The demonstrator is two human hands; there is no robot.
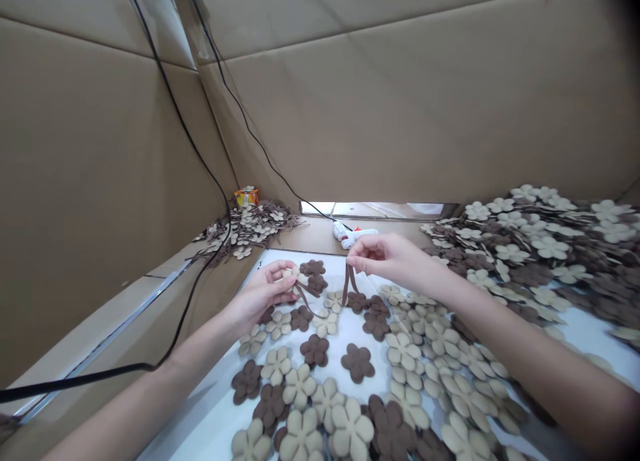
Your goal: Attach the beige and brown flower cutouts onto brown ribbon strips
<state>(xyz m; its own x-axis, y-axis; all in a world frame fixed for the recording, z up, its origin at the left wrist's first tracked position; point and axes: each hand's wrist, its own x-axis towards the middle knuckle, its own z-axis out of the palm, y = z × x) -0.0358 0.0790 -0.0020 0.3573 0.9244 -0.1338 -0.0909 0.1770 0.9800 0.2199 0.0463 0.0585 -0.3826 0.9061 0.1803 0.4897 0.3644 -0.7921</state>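
Observation:
My left hand pinches a cream fabric flower by its edge. Two brown ribbon tails hang from this flower towards the table. Higher and to the right, my right hand grips a folded brown ribbon between thumb and fingers, its ends dangling over the white board. Loose flowers lie beneath both hands, among them a brown flower and a cream flower. Just behind my right hand lies a white glue gun with a cord, partly covered by the fingers.
A large heap of cream and brown flowers rises on the right. At the back left sits a pile of ribboned flowers beside an orange packet. Cardboard walls enclose the space, and a black cable crosses the left side.

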